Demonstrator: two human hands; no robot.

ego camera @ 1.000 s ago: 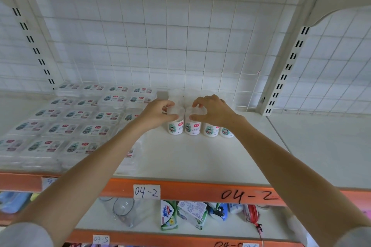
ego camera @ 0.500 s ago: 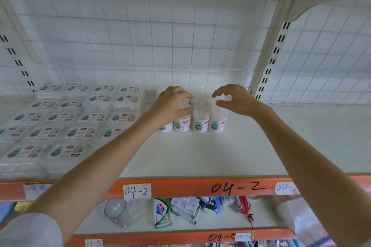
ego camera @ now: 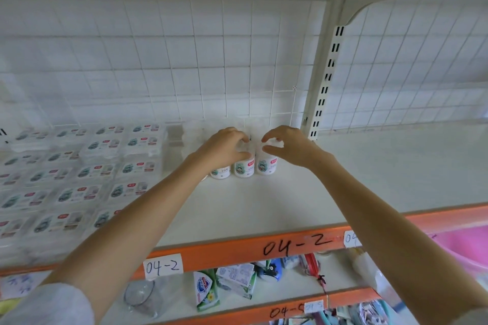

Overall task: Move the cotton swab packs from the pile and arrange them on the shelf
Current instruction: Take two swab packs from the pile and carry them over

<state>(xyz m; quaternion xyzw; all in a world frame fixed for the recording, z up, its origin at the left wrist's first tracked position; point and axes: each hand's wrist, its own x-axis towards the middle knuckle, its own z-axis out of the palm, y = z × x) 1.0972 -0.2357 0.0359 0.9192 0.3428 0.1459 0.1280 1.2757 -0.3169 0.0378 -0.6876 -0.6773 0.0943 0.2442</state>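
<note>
Both hands reached to the back of the shelf, at twelve o'clock from the person. The left hand lay curled over the tops of the upright cotton swab tubs, apparently gripping one; the right hand hovered with thumb and fingers half spread around the rightmost tub, contact uncertain. The tubs stood in a row running nine to three o'clock, long axes vertical, directly beneath both hands (neither clearly nearer). Flat packs filled the shelf at nine o'clock. Any closing-up of the row would probably run sideways along it.
</note>
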